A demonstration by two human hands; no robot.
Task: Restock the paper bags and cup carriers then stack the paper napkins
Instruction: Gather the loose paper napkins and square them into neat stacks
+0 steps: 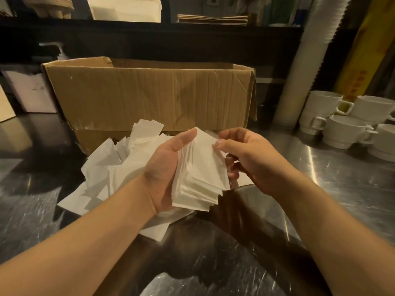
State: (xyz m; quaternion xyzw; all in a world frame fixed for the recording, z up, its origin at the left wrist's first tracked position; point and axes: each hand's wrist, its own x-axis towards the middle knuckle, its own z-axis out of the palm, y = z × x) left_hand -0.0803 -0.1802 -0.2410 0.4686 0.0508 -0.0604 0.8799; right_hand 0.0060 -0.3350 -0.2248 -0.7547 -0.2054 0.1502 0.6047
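Stainless counter [342, 189]: napkin stack [201, 178] is held above it in left hand [166, 167]; top napkin is pinched by right hand [241, 154]; loose napkins [119, 167] are piled before cardboard box [149, 92]

- A café service counter: scratched stainless steel worktop [342, 180].
- Stacked white ceramic cups [346, 129], tall sleeve of disposable cups [307, 67].
- Shelf [149, 26] holding folded paper bags [212, 19].
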